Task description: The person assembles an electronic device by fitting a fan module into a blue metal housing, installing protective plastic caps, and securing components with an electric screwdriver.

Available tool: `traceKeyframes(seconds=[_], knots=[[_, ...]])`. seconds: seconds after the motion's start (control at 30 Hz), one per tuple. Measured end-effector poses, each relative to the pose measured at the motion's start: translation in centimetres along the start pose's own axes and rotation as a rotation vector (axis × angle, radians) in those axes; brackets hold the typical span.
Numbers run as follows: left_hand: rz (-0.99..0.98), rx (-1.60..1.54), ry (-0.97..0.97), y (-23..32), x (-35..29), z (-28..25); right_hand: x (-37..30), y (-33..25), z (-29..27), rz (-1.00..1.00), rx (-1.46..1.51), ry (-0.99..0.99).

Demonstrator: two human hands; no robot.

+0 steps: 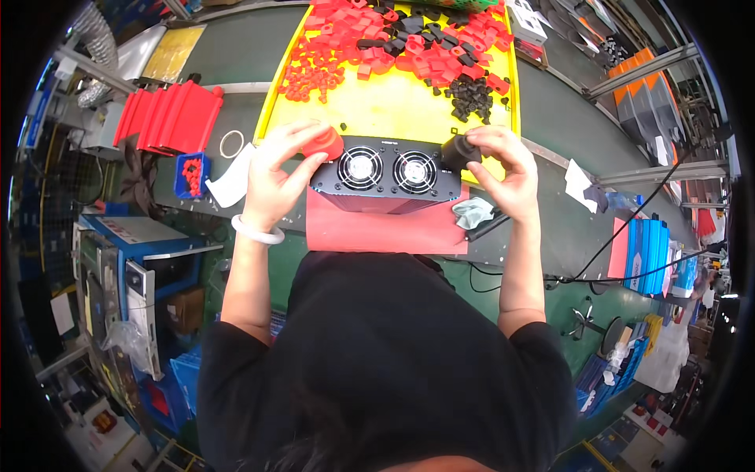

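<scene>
A black metal box with two round fans (385, 189) stands in front of me on a red mat (377, 232). My left hand (279, 169) pinches a red plastic cap (324, 144) at the box's upper left corner. At the opposite corner, my right hand (506, 165) has its fingers around a black cap (458, 153). Both caps touch or nearly touch the box's end; whether they are seated on it I cannot tell. Behind the box lies a yellow tray (377, 110) holding heaps of red caps (346, 35) and small black caps (472, 98).
Left of the tray are red bins (171, 118), a small blue box of red parts (191, 175) and a tape ring (232, 144). A crumpled cloth (472, 212) and a dark-handled tool (487, 226) lie by my right wrist. A black cable (621, 244) hangs across the right side.
</scene>
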State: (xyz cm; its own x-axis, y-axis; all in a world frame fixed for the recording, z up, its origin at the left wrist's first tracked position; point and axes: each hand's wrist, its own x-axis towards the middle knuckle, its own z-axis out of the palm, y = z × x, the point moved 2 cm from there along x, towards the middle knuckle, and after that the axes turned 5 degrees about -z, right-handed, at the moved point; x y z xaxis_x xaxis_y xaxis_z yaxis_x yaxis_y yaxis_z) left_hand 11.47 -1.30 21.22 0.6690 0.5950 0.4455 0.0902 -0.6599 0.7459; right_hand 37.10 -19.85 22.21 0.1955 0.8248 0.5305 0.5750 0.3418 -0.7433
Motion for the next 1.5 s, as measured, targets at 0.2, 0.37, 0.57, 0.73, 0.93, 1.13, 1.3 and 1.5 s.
traceKeyframes(seconds=[0.2, 0.37, 0.57, 0.73, 0.93, 1.13, 1.3, 1.5], knots=[[0.026, 0.063, 0.014, 0.7, -0.3, 0.0, 0.5, -1.3, 0.0, -0.096, -0.187, -0.063], [0.020, 0.062, -0.007, 1.1, -0.1, 0.3, 0.5, -1.6, -0.1, -0.093, -0.241, -0.095], [-0.041, -0.049, -0.016, 1.3, -0.3, 0.7, -0.1, -1.2, -0.2, -0.070, -0.220, -0.098], [-0.029, 0.023, 0.033, 0.7, -1.0, 0.9, -2.4, 0.4, -1.2, 0.050, -0.043, 0.248], [-0.173, -0.112, 0.115, 0.2, -1.4, 0.9, -14.3, 13.0, -4.9, 0.575, -0.404, 1.050], [-0.245, -0.204, 0.105, -1.8, -1.7, 1.5, -26.1, 18.6, -1.9, 1.483, -0.737, 0.783], [-0.323, -0.250, 0.140, -1.8, -2.2, 1.7, -26.3, 21.1, -1.2, 1.541, -0.827, 0.677], [-0.377, -0.233, 0.222, -2.1, -3.4, 2.7, -26.6, 20.8, -1.9, 1.426, -0.794, 0.539]])
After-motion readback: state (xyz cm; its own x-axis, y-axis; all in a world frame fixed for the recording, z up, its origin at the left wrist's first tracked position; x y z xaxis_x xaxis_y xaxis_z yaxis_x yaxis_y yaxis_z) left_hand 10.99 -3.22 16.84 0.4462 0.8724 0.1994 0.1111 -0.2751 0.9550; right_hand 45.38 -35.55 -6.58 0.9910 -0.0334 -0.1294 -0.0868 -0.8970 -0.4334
